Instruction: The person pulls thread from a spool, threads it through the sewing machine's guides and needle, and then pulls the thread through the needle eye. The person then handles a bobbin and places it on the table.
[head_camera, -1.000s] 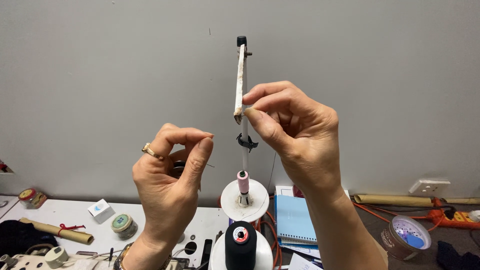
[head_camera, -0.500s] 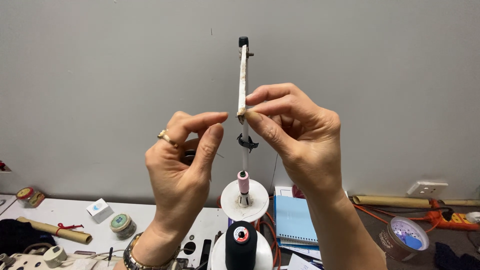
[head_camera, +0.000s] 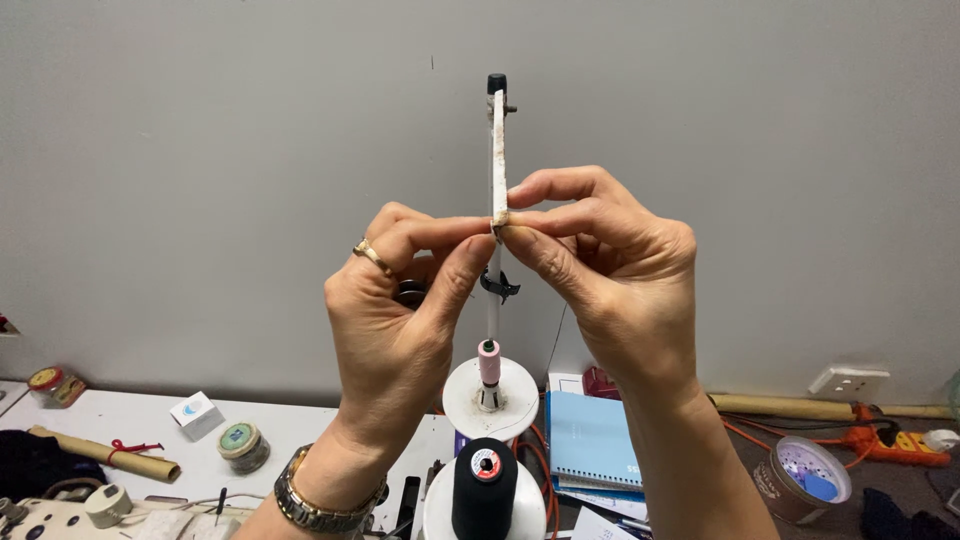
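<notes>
The thread guide bar (head_camera: 498, 150), a thin white upright strip on the spool stand, is sitting at twelve o'clock from my hands, its lower end caught right between my fingertips. I am pinching there with both: my right hand (head_camera: 610, 270) is closing thumb and forefinger on the strip's bottom edge, and my left hand (head_camera: 400, 300) is meeting it thumb to forefinger from nine o'clock. Whether a thread is running between them I cannot tell; it is too fine to see. To do this well, I judge that I should be keeping the pinch light and steady, so the slim stand pole (head_camera: 492, 310) is not bending. Below, at six o'clock, a small pink spool (head_camera: 489, 362) is sitting on its white disc (head_camera: 462, 400), and a black thread cone (head_camera: 484, 490) is standing nearer me. A blue notebook (head_camera: 590, 440) is lying on the surface (head_camera: 130, 420) at five o'clock.
</notes>
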